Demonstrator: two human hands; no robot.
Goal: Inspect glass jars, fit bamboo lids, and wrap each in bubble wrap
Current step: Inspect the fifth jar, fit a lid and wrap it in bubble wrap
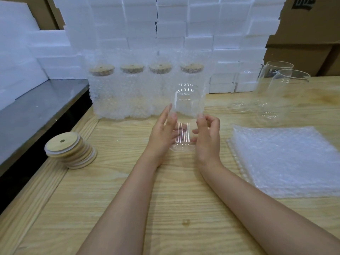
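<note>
Inspect step: L hand (163, 131) fingers flat on glass jar (189, 100), R hand (207, 138) fingers curl round it. Next prob: 1 bamboo lid (62, 142).

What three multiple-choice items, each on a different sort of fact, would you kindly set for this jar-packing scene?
1. The glass jar between the left hand and right hand is: A. lidded; B. wrapped; C. bare.
2. How many bubble-wrapped jars stand in the back row? A. two; B. four; C. six.
3. The stack of bamboo lids lies: A. left of both hands; B. behind the row; C. inside a jar.
Key: C, clear glass shows, no lid or wrap; B, four lidded tops show; A, it sits left of them.
</note>
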